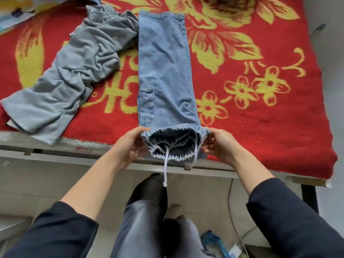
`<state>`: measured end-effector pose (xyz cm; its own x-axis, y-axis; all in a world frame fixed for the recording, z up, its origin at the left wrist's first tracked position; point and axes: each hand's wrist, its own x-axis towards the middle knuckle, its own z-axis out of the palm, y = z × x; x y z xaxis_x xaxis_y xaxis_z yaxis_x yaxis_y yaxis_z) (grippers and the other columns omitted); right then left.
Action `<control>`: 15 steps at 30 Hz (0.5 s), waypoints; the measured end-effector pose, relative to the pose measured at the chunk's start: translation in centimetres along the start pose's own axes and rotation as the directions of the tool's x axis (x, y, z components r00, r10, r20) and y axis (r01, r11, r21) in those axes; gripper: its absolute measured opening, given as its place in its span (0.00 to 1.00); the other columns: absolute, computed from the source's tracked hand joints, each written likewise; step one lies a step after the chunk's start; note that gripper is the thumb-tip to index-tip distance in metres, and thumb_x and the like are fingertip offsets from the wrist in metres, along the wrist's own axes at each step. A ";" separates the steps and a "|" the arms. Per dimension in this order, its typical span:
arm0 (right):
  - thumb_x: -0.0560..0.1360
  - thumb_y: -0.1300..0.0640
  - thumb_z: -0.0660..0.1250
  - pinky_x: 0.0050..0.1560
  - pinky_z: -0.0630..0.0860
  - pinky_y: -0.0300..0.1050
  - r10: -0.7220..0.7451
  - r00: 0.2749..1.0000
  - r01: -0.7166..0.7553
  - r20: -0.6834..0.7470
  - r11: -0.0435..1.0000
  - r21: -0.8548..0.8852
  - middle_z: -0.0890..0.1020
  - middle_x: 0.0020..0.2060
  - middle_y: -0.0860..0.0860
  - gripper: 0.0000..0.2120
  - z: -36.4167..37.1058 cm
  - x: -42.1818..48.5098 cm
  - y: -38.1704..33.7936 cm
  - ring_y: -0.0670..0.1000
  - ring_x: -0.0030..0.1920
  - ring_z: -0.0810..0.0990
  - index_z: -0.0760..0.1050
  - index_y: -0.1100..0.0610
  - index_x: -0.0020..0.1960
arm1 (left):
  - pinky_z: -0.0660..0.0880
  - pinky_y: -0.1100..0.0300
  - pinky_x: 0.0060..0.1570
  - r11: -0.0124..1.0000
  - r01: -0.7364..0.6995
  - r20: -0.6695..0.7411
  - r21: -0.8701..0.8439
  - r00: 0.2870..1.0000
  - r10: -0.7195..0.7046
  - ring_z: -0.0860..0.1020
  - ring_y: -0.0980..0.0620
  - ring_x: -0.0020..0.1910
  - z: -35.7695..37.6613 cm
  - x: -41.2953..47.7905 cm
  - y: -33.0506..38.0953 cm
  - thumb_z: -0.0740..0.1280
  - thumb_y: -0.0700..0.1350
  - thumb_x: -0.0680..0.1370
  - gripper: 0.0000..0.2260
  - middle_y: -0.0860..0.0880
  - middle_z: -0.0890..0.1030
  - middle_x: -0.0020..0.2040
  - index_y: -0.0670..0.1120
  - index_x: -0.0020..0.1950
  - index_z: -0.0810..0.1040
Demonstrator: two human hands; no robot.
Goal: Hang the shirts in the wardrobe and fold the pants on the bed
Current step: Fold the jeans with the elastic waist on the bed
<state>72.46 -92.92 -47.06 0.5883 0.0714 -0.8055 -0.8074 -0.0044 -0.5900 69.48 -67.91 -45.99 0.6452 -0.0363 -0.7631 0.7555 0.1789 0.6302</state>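
Note:
Light blue denim pants (165, 71) lie lengthwise on the bed, folded leg on leg, hems at the far end. Their elastic waistband (175, 144) with white drawstrings is lifted off the near bed edge. My left hand (130, 144) grips the waistband's left side and my right hand (217, 144) grips its right side. A crumpled grey garment (70, 75) lies to the left of the pants, one end hanging over the bed edge.
A red blanket with yellow flowers (260, 112) covers the bed. The grey bed frame (55, 153) runs along the near edge. My legs and feet stand on the tiled floor below, with a blue bag (214, 243) and a cable beside them.

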 end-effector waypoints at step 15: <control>0.80 0.58 0.54 0.20 0.70 0.32 -0.100 0.994 0.107 -0.046 0.976 0.190 0.76 0.20 0.50 0.18 3.5 16.6 -23.7 0.44 0.19 0.74 0.63 0.54 0.31 | 0.74 0.57 0.41 0.992 -0.128 0.038 -0.004 0.991 0.129 0.77 0.51 0.35 -0.9 18.4 23.4 0.62 0.49 0.76 0.08 0.55 0.79 0.31 0.49 0.39 0.76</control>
<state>101.17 -88.14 -46.24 0.6678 0.0260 -0.7439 -0.7335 0.1928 -0.6518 98.98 -63.47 -45.43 0.7408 -0.0507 -0.6698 0.6659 0.1863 0.7224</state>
